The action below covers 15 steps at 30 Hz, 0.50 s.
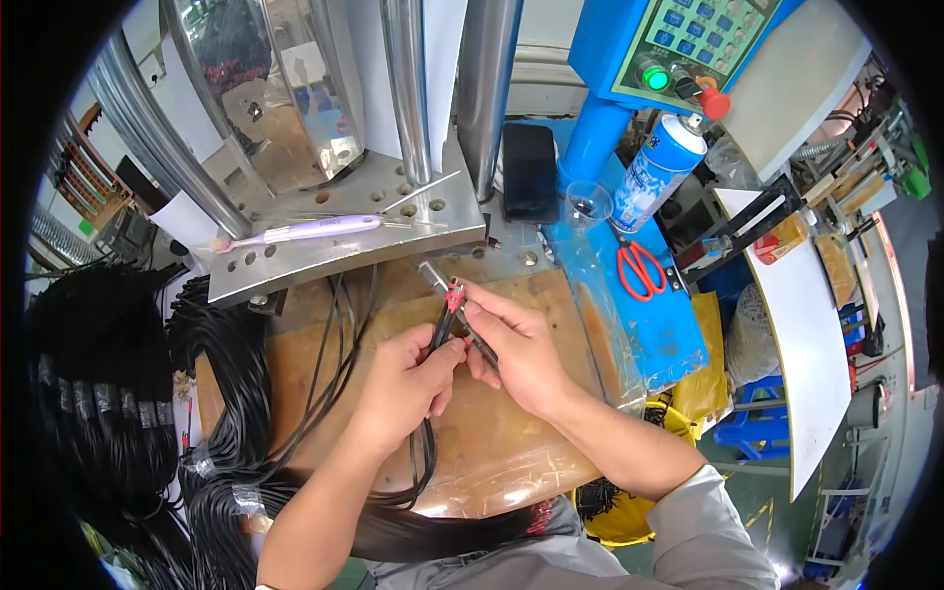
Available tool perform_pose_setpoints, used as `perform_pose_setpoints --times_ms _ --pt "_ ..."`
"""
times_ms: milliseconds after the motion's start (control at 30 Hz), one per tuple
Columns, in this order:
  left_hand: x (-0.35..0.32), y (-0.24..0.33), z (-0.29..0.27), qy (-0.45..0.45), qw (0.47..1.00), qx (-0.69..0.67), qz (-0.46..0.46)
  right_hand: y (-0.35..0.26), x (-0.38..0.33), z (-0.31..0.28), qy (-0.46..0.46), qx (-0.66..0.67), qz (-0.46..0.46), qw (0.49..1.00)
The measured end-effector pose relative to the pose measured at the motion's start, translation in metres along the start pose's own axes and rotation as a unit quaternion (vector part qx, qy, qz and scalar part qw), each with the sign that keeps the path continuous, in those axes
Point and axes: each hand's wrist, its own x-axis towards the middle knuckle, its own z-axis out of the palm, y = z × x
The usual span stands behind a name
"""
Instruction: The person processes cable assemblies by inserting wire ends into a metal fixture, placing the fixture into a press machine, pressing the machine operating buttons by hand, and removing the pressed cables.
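Over the brown work board (pixel 521 442), my left hand (pixel 405 383) is closed around black cables (pixel 427 457), pinching them between thumb and fingers. Their red ends (pixel 454 297) point up and away from me. My right hand (pixel 521 352) meets it from the right, thumb and forefinger pressed by those red ends. A short dark piece with a bit of red shows under its fingers; its kind is hard to make out. Just beyond my hands is a small T-shaped metal piece (pixel 433 277). More black cables (pixel 329 364) run across the board to the left.
A steel machine base (pixel 295 261) with upright posts stands ahead, bearing a purple-and-white toothbrush (pixel 320 228). Large black cable bundles (pixel 231 383) lie left. To the right are a black phone (pixel 529 172), a spray can (pixel 654 182), red-handled scissors (pixel 644 267) and a blue control box (pixel 615 49).
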Motion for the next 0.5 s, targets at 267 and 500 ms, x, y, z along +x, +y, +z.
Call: perform_pose_setpoints --times_ms 267,500 --pt "-0.007 0.011 0.003 0.038 0.997 -0.062 0.01 -0.014 -0.001 -0.007 -0.027 0.083 0.022 0.996" --pt "0.002 -0.004 -0.001 0.052 0.996 -0.066 0.003 -0.009 0.004 -0.013 -0.012 0.067 0.004 0.998"
